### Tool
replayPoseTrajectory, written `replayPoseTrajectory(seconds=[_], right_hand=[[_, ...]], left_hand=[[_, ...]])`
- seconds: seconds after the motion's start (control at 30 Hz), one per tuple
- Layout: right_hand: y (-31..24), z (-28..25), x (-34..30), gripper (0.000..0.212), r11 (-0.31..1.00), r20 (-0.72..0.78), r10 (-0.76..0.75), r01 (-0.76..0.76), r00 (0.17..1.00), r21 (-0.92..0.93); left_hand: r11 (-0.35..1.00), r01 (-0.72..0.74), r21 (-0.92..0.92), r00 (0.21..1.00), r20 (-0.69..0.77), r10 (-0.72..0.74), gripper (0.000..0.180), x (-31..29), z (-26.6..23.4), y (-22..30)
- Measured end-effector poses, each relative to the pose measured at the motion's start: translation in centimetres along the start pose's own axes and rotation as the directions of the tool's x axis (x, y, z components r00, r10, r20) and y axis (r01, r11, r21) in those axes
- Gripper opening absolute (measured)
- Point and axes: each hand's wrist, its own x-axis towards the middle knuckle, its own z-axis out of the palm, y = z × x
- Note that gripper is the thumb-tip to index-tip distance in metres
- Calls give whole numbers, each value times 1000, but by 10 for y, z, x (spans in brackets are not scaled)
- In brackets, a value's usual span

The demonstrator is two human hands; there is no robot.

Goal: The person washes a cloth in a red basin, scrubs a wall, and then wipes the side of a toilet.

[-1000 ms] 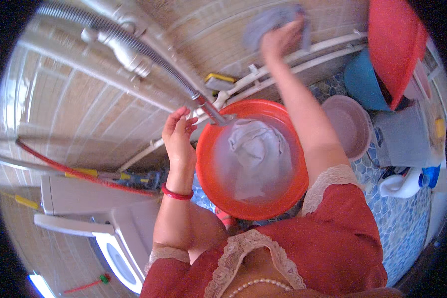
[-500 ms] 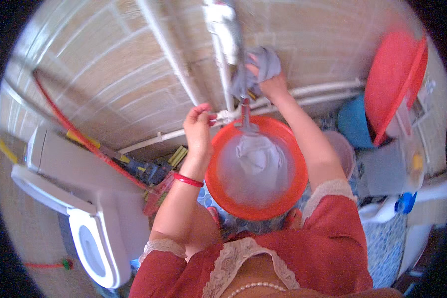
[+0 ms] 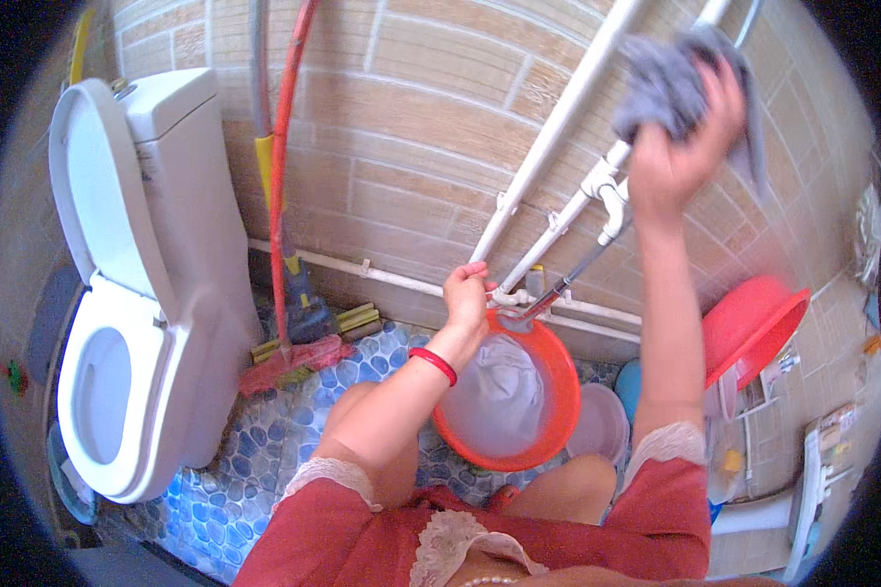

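Observation:
My right hand [image 3: 683,157] is raised high against the tiled wall, gripping a bunched grey cloth [image 3: 661,86]. The cloth lies over the upper part of a white pipe [image 3: 612,161] and is smeared by motion. Lower down, my left hand [image 3: 468,298], with a red bracelet at the wrist, has its fingers curled closed. It hovers by the foot of the pipes, and nothing shows in it. Below stands an orange-red basin [image 3: 561,430] of cloudy water with a pale cloth [image 3: 504,377] in it. A metal tap [image 3: 538,308] reaches over its far rim.
To the left stands a white toilet [image 3: 166,391] with its lid up. A red-handled broom [image 3: 299,362] and other cleaning tools lean on the wall. Right of the basin are a translucent tub [image 3: 602,426], a tilted red basin [image 3: 754,328] and a blue bucket [image 3: 628,386].
My right hand has moved up the wall with the grey cloth, away from the area above the tap. My left hand remains curled near the pipes. The view has turned left.

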Motion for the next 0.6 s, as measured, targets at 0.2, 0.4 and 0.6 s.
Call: replayPoseTrajectory(seconds=[0.2, 0.4, 0.6], right_hand=[[83, 154, 83, 47, 953, 352, 111, 1, 929, -304], [15, 228, 36, 51, 949, 361, 81, 38, 929, -312], [-79, 235, -109, 41, 864, 782, 101, -444, 616, 238]], left_hand=[[985, 101, -142, 994, 54, -94, 24, -10, 12, -2], [991, 86, -102, 996, 38, -83, 22, -5, 17, 11], [964, 138, -226, 984, 143, -107, 16, 19, 12, -30]])
